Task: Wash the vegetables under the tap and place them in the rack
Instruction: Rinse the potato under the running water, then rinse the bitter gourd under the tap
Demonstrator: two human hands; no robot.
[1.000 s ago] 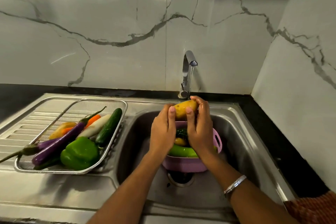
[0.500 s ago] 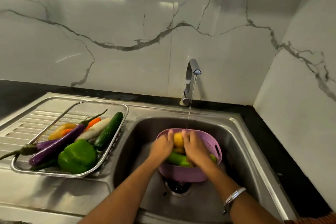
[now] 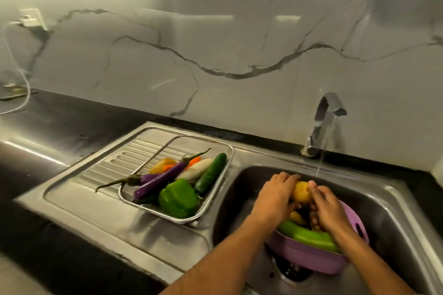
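Head view, down over sink [image 3: 395, 201]

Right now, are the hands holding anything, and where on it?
Yes. Both hands hold one potato above the purple basket: left hand wraps its left side, right hand its right side.
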